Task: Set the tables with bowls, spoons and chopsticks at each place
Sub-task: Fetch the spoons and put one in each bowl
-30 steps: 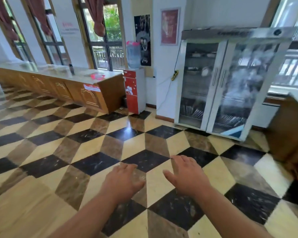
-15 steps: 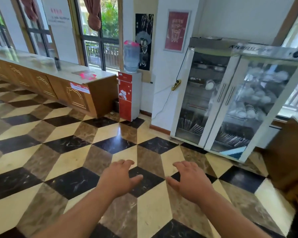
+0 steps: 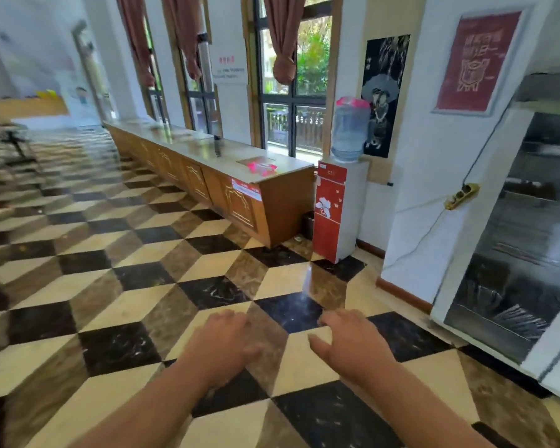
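Over the floor [image 3: 117, 321]: left hand [image 3: 227, 342] and right hand [image 3: 349, 345], palms down, fingers loosely spread, holding nothing.
Cabinet [image 3: 530, 221]: far right, glass-fronted.
Chopsticks [image 3: 521, 321]: bottom shelf inside cabinet, blurred.
Water dispenser [image 3: 337, 215]: left of cabinet.

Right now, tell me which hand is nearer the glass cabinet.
Right. The right hand hangs over the floor just left of the glass cabinet, not touching it; the left hand is farther left, beyond the right hand.
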A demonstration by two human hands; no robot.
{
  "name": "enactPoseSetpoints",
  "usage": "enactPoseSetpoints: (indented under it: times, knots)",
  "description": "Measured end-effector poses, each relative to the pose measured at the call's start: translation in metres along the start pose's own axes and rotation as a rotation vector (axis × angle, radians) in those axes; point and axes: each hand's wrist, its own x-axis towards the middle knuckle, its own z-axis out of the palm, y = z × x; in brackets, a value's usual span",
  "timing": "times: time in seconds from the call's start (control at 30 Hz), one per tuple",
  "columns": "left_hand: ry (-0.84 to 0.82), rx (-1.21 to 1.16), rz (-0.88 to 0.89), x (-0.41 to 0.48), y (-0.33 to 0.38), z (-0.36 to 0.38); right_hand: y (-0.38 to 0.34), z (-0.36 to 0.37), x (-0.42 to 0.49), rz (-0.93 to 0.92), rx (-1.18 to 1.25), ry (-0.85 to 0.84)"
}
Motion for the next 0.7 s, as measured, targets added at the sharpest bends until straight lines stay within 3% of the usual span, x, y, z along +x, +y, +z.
enactPoseSetpoints:
  times: [0.27, 0.57, 0.7]
  knots:
    - [0.082, -0.122, -0.449, 0.084, -0.102, -0.044, -0.101, -0.002, 0.203, -0.368, -0.025, -0.175]
    - [0.161, -0.214, -0.740, 0.114, -0.273, -0.061, -0.291, 0.045, 0.330, -0.686, -0.082, -0.225]
    - [0.217, -0.261, -0.808, 0.130, -0.370, -0.075, -0.384, 0.075, 0.383, -0.739, -0.088, -0.252]
